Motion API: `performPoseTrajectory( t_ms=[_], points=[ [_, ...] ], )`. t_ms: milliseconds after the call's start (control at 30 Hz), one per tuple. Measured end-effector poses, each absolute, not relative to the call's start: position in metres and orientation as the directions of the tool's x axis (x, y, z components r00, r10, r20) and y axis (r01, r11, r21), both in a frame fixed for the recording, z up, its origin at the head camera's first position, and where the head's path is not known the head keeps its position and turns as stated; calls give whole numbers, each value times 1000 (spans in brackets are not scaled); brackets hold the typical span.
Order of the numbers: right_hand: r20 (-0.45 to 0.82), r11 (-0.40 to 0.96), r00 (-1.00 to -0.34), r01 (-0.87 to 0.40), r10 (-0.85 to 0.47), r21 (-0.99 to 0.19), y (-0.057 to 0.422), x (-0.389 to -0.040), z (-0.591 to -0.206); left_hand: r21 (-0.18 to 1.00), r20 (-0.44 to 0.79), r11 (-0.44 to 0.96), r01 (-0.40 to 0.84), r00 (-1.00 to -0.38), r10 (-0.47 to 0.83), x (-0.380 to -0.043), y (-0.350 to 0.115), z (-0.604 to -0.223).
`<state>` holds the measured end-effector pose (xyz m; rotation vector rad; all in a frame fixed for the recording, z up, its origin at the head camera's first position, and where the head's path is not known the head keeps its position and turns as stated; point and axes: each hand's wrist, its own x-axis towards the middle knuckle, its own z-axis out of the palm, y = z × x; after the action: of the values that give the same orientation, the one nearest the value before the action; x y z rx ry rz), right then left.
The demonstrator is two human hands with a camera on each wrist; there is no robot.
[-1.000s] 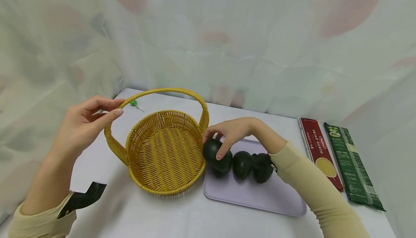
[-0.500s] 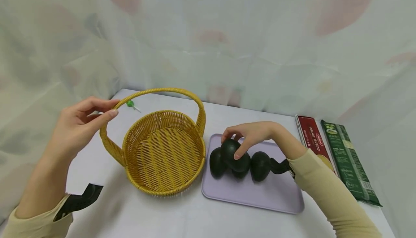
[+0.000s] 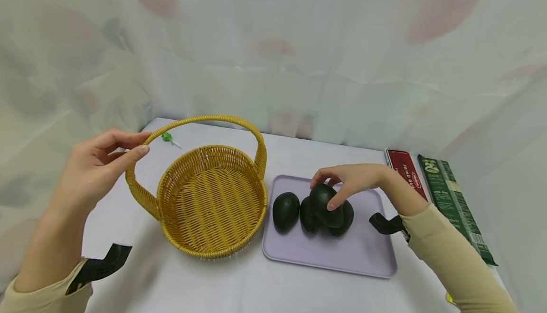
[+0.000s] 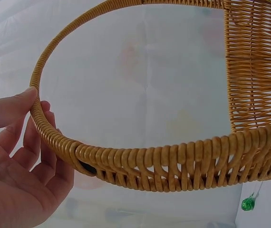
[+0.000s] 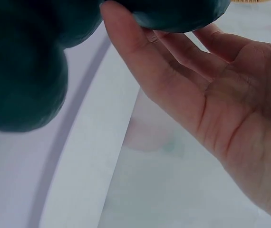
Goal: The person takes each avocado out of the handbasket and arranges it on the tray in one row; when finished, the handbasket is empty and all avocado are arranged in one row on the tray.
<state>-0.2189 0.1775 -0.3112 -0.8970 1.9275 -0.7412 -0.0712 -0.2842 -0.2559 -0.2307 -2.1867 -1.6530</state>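
In the head view, my left hand (image 3: pixel 96 165) pinches the handle of a yellow wicker basket (image 3: pixel 211 251) between thumb and fingers. The left wrist view shows the thumb and fingertips on the wrapped handle (image 4: pixel 54 135). Nothing lies inside the basket. My right hand (image 3: pixel 352 180) grips a dark green avocado (image 3: pixel 325 203) from above, over a lilac tray (image 3: pixel 325 256). Beneath and beside it are other avocados: one (image 3: pixel 286 212) apart at the left, one (image 3: pixel 307 215) partly covered, and one (image 3: pixel 347 218) mostly hidden behind the held one.
A red spaghetti pack (image 3: pixel 406 170) and a green pack (image 3: pixel 453 199) lie at the table's right side, the red one partly hidden by my right arm. Behind the basket lies a green lollipop (image 3: pixel 167 137). A patterned curtain (image 3: pixel 273 66) hangs along the back.
My right hand has carried the held avocado rightward over the tray, away from the basket, uncovering the leftmost avocado. My left hand keeps its hold on the handle; the view has shifted slightly.
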Motion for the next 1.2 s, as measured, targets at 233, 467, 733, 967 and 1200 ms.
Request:
performPoseTrajectory(
  t_ms=[233,467,733,967,1200],
  points=[
    [-428,548,-387,-288,-817,-785,202,-215,-315,887,394,303,347,-913,-106,-71,-285,-256],
    [-412,543,-411,-283,-813,-791,227,-208,-325,895,395,269,356,-912,-106,-71,-284,-255],
    [-390,542,-469,-246,-792,-804,252,-198,-331,898,396,253,359,-912,-110,-71,-285,-256],
    [-384,562,-568,-173,-728,-809,273,-188,-339,898,402,238,369,-909,-107,-70,-283,-256],
    [-391,546,-634,-58,-667,-836,285,-179,-352,888,417,258,380,-903,-104,-70,-282,-256]
  ],
)
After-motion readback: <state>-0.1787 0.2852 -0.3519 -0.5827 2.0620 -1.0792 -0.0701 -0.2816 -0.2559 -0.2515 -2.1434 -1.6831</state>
